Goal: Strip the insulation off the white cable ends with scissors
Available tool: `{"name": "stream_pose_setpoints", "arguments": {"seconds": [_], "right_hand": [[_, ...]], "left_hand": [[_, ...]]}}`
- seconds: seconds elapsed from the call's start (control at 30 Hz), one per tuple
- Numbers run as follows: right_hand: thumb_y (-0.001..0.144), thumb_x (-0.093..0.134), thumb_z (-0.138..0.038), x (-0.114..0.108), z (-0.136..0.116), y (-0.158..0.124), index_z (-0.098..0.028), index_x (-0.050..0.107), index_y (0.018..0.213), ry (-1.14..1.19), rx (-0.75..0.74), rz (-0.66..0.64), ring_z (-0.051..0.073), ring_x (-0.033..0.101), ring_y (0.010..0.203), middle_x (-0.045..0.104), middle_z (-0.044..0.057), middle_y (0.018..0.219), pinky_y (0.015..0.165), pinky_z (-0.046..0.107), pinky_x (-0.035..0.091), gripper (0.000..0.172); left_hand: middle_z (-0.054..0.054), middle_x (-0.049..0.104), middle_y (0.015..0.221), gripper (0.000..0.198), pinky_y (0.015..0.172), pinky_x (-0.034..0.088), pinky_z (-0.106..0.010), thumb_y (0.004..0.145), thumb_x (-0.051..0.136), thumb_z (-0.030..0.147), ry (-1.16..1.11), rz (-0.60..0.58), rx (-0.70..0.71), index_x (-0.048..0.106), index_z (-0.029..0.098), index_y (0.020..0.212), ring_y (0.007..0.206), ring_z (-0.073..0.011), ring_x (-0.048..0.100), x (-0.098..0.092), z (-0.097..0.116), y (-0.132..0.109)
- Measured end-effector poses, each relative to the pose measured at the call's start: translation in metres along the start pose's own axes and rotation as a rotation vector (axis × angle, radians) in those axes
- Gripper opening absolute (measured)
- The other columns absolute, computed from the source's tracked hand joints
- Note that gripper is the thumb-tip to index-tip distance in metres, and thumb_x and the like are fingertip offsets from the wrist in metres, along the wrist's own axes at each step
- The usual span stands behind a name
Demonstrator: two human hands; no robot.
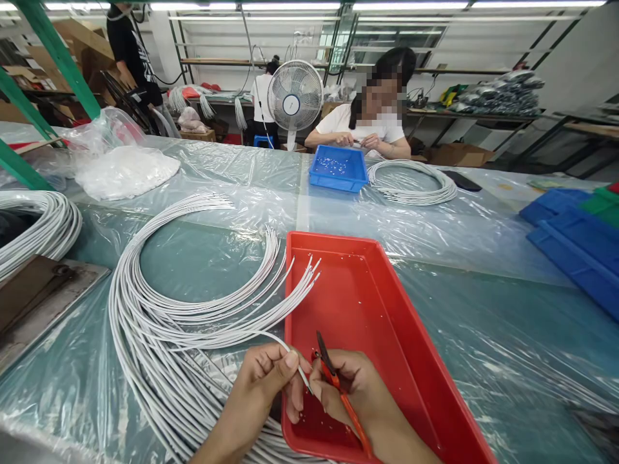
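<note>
Pinching a white cable (304,377): our left hand (271,380) has it between thumb and fingers, near its dark-looking tip.
Orange-handled cutters (355,415): our right hand (358,386) wraps the handles; the blades point away from us, clear of the tip. Our two hands are close together, but we cannot tell whether the right fingertips touch the cable.
Cable's place: it runs from the bundle (128,290) over the left wall of the red tray (338,303), and its tip is above the tray floor.
Small pale bits (329,425): they lie scattered on the tray floor, so we judge that some ends have been worked.
Ends over the wall: one group of cable ends (307,277) reaches into the tray; we think these may be finished, but cannot be sure.
Ends on the table: two more groups, one just beside the tray (273,241) and one farther off (217,202); we suppose many of these are left, and put ourselves partway through.
Cable in hand: we judge its end is being dealt with now; whether it is stripped or cut, we cannot make out.
Hidden: our fingers cover part of the tip and the cutters' pivot; we cannot tell whether the blades meet.
Cut off: the near part of our bundle and the tray's near end leave the view, as does the coil at the left edge (53,222).
Across the table: a co-worker's hands (372,142) are raised beside a blue tray (338,185); what they hold is too small for us to name.
</note>
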State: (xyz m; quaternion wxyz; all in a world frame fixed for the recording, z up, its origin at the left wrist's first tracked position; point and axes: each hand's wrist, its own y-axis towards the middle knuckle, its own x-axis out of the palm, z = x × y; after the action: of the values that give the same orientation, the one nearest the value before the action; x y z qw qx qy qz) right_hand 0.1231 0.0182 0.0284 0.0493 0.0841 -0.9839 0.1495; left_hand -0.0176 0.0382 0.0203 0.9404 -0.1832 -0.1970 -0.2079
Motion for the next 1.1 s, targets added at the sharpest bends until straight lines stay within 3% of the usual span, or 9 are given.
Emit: {"name": "stream_pose_setpoints", "arguments": {"seconds": [0.33, 0.57, 0.7, 0.87, 1.0, 1.1], "right_hand": [[0.061, 0.056, -0.031, 0.016, 0.028, 0.000, -0.018, 0.041, 0.049, 0.545, 0.133, -0.114, 0.005, 0.035, 0.039, 0.037, -0.007, 0.042, 0.044, 0.020, 0.031, 0.023], [0.064, 0.057, -0.036, 0.020, 0.033, -0.005, -0.018, 0.045, 0.061, 0.644, 0.158, -0.115, 0.005, 0.025, 0.040, 0.029, -0.009, 0.046, 0.044, 0.018, 0.031, 0.022], [0.062, 0.056, -0.039, 0.018, 0.028, -0.006, -0.019, 0.041, 0.055, 0.491, 0.070, -0.019, 0.006, 0.029, 0.038, 0.032, -0.008, 0.043, 0.042, 0.019, 0.030, 0.026], [0.056, 0.054, -0.013, 0.014, 0.021, -0.006, -0.018, 0.046, 0.051, 0.171, -0.100, 0.183, 0.008, 0.036, 0.042, 0.042, -0.006, 0.045, 0.044, 0.020, 0.027, 0.010], [0.048, 0.048, -0.001, 0.008, 0.017, -0.015, -0.017, 0.054, 0.053, -0.221, -0.353, 0.350, 0.010, 0.037, 0.053, 0.047, -0.004, 0.054, 0.052, 0.022, 0.027, 0.018], [0.048, 0.047, -0.004, 0.004, 0.014, -0.019, -0.017, 0.051, 0.051, -0.350, -0.359, 0.318, 0.010, 0.034, 0.053, 0.042, -0.004, 0.054, 0.051, 0.022, 0.027, 0.015]], "left_hand": [[0.005, 0.047, 0.036, 0.021, 0.028, 0.031, -0.010, 0.080, 0.058, 0.029, -0.374, -0.156, -0.126, 0.068, 0.010, 0.075, 0.024, -0.0018, 0.036, -0.006, -0.002, 0.004], [0.006, 0.044, 0.037, 0.018, 0.026, 0.028, -0.009, 0.080, 0.059, 0.026, -0.471, -0.249, -0.136, 0.068, 0.011, 0.074, 0.024, -0.0007, 0.034, -0.009, -0.004, 0.001], [0.004, 0.050, 0.043, 0.019, 0.028, 0.031, -0.010, 0.080, 0.059, 0.028, -0.429, -0.214, -0.114, 0.068, 0.012, 0.079, 0.026, -0.0018, 0.041, -0.007, -0.005, 0.000], [0.001, 0.057, 0.052, 0.022, 0.039, 0.040, -0.014, 0.070, 0.070, 0.031, -0.256, 0.022, -0.101, 0.070, 0.011, 0.079, 0.038, -0.0052, 0.050, 0.001, 0.000, -0.001], [0.000, 0.061, 0.052, 0.021, 0.051, 0.041, -0.017, 0.058, 0.079, 0.025, -0.200, 0.163, -0.123, 0.072, 0.012, 0.073, 0.047, -0.0069, 0.052, 0.006, -0.001, 0.000], [0.001, 0.063, 0.051, 0.026, 0.057, 0.041, -0.019, 0.058, 0.079, 0.026, -0.144, 0.186, -0.077, 0.074, 0.014, 0.080, 0.049, -0.0078, 0.052, 0.007, -0.003, 0.000]]}}
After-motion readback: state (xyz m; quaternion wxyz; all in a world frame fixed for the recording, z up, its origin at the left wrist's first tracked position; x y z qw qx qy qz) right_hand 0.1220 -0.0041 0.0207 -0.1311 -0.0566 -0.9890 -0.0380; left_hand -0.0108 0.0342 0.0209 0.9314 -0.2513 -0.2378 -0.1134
